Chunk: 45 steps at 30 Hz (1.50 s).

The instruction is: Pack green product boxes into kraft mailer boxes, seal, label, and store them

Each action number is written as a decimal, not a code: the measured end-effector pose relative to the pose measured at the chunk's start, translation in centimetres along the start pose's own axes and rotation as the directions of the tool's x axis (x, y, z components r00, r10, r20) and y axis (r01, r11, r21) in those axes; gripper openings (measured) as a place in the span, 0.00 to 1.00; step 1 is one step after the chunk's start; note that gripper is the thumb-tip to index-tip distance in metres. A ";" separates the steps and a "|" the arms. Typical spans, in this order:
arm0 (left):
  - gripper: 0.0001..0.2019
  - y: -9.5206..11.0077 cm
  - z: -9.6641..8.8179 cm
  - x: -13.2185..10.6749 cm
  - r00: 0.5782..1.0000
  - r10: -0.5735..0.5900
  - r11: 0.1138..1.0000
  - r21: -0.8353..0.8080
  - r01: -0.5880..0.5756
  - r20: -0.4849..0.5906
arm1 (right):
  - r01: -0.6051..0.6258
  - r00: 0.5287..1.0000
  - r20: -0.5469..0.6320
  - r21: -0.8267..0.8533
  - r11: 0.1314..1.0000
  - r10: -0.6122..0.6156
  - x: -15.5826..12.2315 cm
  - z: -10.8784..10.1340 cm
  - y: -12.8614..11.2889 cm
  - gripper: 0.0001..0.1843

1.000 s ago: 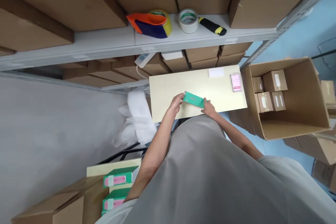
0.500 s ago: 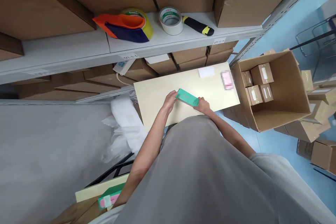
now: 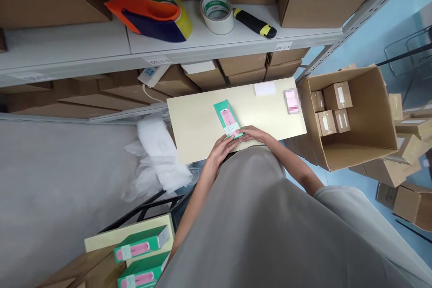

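A slim green box (image 3: 221, 110) with a pink picture and a pale band on its face is tilted over the cream tabletop (image 3: 192, 132). Its near end is in my left hand (image 3: 222, 147), the fingers closed around the lower edge. At the lower right corner, my right hand (image 3: 254, 133) pinches the same box, partly covering that corner. A white paper slip (image 3: 265, 88) and a small blurred pink item (image 3: 292, 101) lie farther right on the tabletop.
An open carton (image 3: 364, 130) with several small boxes stands right of the table. Above, the shelf (image 3: 87, 49) bears an orange tape dispenser (image 3: 145, 15), a tape roll (image 3: 221, 20) and a cutter knife (image 3: 253, 22). White wrap (image 3: 158, 153) hangs left. Green boxes (image 3: 141, 245) sit lower left.
The green box has been turned over and rotated, so its pink-printed face shows. Both hands have come together at its near end. The view has shifted slightly.
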State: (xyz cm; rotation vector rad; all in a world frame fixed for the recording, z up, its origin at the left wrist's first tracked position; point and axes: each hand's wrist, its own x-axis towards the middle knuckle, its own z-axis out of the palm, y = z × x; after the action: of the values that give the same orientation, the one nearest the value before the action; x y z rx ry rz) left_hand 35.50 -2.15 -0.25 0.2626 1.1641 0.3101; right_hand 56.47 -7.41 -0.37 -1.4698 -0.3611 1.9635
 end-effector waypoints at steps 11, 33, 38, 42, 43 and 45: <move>0.20 -0.1 -0.3 -0.4 0.945 0.266 0.964 0.032 -0.265 -0.191 | 0.104 0.976 -0.136 -0.398 0.912 -0.170 2.4 0.0 -2.2 0.46; 0.34 -0.1 -1.5 -2.4 0.943 0.334 0.928 0.179 -0.326 -0.015 | 0.572 0.803 -0.067 -0.189 0.798 -0.592 5.6 0.0 -8.2 0.37; 0.31 0.7 -1.4 -3.1 0.961 0.230 0.951 0.174 -0.255 0.153 | 0.540 0.840 0.000 -0.092 0.837 -0.542 4.4 -0.4 -8.4 0.35; 0.32 0.3 -0.6 -2.9 0.944 0.330 0.907 0.275 -0.319 0.006 | 0.623 0.755 0.024 -0.337 0.706 -0.655 4.7 -1.1 -9.2 0.27; 0.32 0.2 -0.4 -2.7 0.930 0.367 0.888 0.309 -0.341 -0.026 | 0.641 0.725 0.040 -0.405 0.652 -0.688 4.9 -1.2 -9.5 0.26; 0.31 0.0 -0.2 -2.4 0.897 0.437 0.841 0.385 -0.380 -0.069 | 0.658 0.681 0.092 -0.513 0.552 -0.727 5.2 -1.3 -9.9 0.25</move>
State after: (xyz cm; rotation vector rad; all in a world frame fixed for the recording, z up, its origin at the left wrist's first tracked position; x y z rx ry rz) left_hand 34.50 -2.99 1.72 0.8365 1.3118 0.4982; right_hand 60.14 3.15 0.92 -1.4203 -1.2830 1.1335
